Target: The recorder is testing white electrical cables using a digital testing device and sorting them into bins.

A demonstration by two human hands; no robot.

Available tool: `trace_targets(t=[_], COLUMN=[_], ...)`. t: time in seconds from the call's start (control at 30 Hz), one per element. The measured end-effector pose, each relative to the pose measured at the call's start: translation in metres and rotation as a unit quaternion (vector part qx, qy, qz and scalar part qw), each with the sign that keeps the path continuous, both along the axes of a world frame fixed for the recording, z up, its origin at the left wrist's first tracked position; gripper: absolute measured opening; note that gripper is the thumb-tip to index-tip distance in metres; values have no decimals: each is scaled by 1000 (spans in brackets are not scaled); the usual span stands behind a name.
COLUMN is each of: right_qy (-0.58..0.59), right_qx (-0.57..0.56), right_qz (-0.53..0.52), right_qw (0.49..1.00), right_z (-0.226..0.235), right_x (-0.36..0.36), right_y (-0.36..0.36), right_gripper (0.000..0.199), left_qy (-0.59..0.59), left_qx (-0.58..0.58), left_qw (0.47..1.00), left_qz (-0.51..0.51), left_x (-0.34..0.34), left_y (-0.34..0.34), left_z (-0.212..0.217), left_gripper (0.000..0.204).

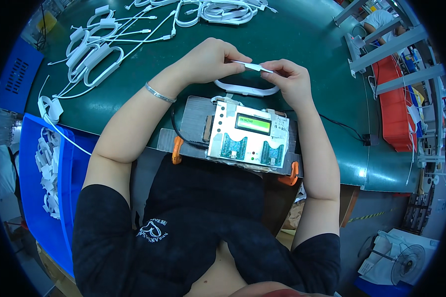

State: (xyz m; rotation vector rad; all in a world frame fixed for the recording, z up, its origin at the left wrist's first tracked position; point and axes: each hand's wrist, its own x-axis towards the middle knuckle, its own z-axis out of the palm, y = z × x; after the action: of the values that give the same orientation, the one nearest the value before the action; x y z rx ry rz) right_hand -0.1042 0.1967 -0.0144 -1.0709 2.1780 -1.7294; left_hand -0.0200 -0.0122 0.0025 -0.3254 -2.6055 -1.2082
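We are looking down on a green table (312, 44), clock directions running from the centre of the view. Between eight and nine o'clock, a blue bin (59, 237) is holding small white pieces. From ten to twelve o'clock, looped white cables (96, 56) are lying spread over the table. Between two and three, a red crate (395, 123) is standing beside the table. At the centre, a white box (250, 141) is showing a lit green screen. Just past twelve, beyond the box, our left hand (213, 59) and right hand (293, 81) are each pinching a narrow part of one white cable loop (248, 90), thumbs against fingers; its rounded side is hanging toward the box. Two orange clamps (177, 150) are sitting at nine and near four. A bracelet (159, 93) is circling our left wrist.
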Motion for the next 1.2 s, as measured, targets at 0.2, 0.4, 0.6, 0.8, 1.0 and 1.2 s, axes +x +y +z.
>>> trace_targets(t=[0.2, 0.4, 0.6, 0.8, 1.0, 1.2], right_qy=[99, 24, 74, 340, 314, 432], right_qx=[128, 229, 225, 283, 267, 50], right_qz=[-60, -10, -10, 69, 40, -136], right_qw=[985, 973, 971, 894, 910, 890], right_z=[2, 4, 3, 14, 8, 18], right_x=[0, 3, 10, 19, 19, 12], right_y=[-9, -12, -14, -2, 1, 2], right_gripper=[12, 13, 11, 14, 20, 24], left_qy=[-24, -72, -146, 81, 38, 10], left_qx=[-126, -131, -105, -233, -230, 29], left_qw=[990, 989, 983, 967, 972, 959], left_qz=[61, 19, 34, -61, -21, 282], left_x=[-12, -16, -14, -3, 6, -16], left_y=[2, 1, 7, 7, 0, -60], left_z=[-9, -21, -15, -18, -16, -7], left_gripper=[17, 18, 17, 8, 22, 37])
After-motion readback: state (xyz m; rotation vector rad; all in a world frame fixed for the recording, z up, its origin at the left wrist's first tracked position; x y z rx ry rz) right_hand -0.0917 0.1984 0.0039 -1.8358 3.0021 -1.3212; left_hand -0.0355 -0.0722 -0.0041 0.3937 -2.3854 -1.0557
